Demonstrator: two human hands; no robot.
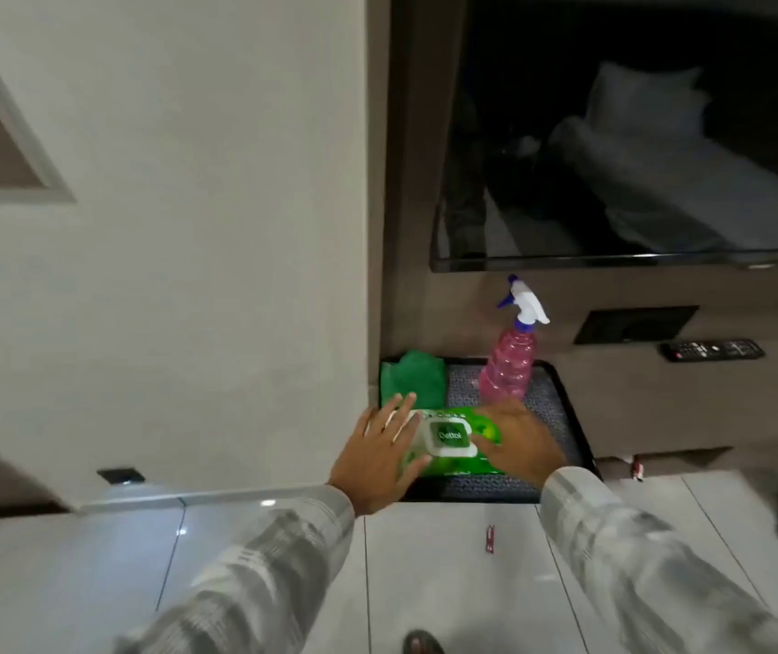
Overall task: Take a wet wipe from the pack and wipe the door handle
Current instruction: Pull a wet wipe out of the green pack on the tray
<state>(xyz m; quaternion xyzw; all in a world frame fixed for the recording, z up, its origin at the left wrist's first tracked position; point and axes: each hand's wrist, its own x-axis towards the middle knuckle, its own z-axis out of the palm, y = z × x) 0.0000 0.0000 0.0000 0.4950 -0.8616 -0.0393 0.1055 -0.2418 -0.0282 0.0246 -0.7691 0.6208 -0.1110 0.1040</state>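
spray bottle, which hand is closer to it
Right. The right hand rests on the right end of the wipes pack, just below the base of the pink spray bottle. The left hand lies on the pack's left end, farther away.

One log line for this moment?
stage: reaching pack | left hand: on Dettol wipes pack | right hand: on pack | lid: closed

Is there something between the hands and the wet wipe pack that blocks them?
Nothing visible blocks them. The left hand and right hand already rest on the two ends of the wet wipe pack in the tray. Its white lid looks closed.
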